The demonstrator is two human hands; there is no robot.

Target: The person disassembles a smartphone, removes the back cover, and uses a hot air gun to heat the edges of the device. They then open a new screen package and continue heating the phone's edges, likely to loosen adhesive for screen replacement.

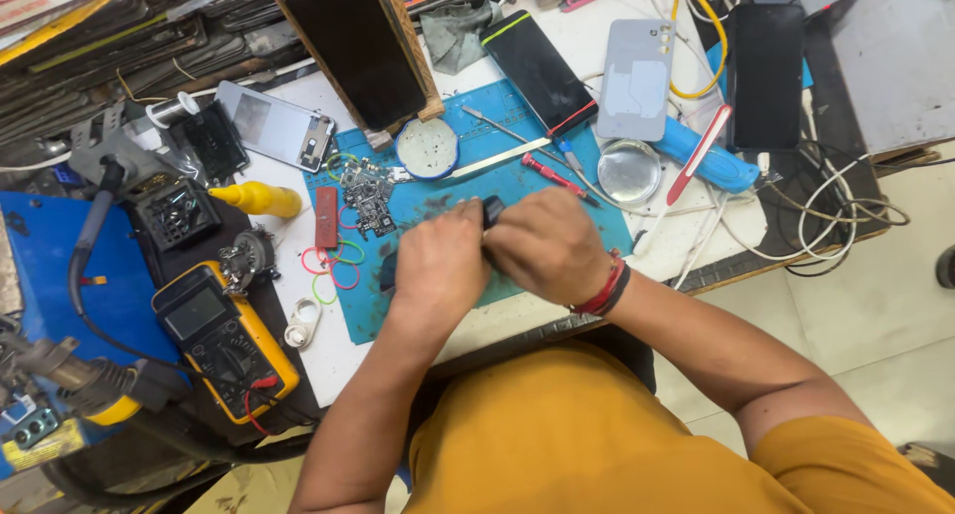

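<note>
Both hands meet over the blue mat (468,186) in the middle of the tabletop (477,320). The left hand (438,265) and the right hand (545,245) are curled shut around a small dark object (492,211), of which only a black end pokes out above the knuckles; the rest is hidden, and what it is cannot be made out. A red and black band circles the right wrist.

On the mat above the hands lie a round white tin (428,148), a flat metal strip (497,159), a red-handled screwdriver (553,176) and a clear round lens (629,170). A loose circuit board (368,201) sits at the mat's left edge, beside a flat red bar (326,216) and a few coloured rubber bands (333,265).

Further back a large dark phone (358,48) leans upright against a wooden stand, a black phone with a green edge (539,71) lies slanted, a grey phone back (637,78) lies beside it, and another black phone (764,74) lies to the right among white and yellow cables.

To the left stand a yellow bottle (255,199) on its side and a yellow meter (224,337) with a dark screen and red lead. The blue box (60,265) at the far left is cut off by the frame, and the tools on it are hard to tell apart.
</note>
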